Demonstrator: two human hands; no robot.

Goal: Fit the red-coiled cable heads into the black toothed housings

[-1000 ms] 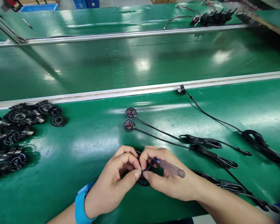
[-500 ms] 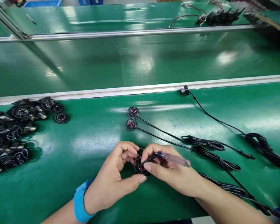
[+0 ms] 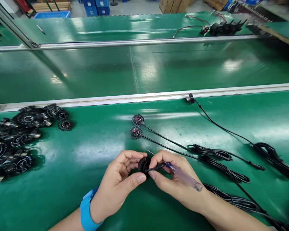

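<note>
Between thumb and fingers, my left hand [image 3: 121, 183] grips a small round black part [image 3: 143, 165], turned partly edge-on. My right hand [image 3: 177, 183] is closed around a screwdriver [image 3: 185, 178] with a clear handle and blue collar; its thin shaft points up and left past the part. The right thumb and forefinger also pinch a black cable end against the part's side. How the cable meets the part is hidden by my fingers. Just beyond, two round toothed parts with red centres [image 3: 138, 120] [image 3: 135, 132] lie flat with cables attached.
Black toothed parts with metal cylinders [image 3: 21, 138] are heaped at left. Coiled black cables [image 3: 223, 166] lie at right. One cable ends in a small connector-like piece [image 3: 190, 98] by the white rail [image 3: 110, 100]. Across the rail, a black assembly [image 3: 227, 28] has red wires.
The round part has tilted from showing its red-wound face to nearly edge-on. The screwdriver handle has swung lower to the right, and the whole view has shifted slightly upward.
</note>
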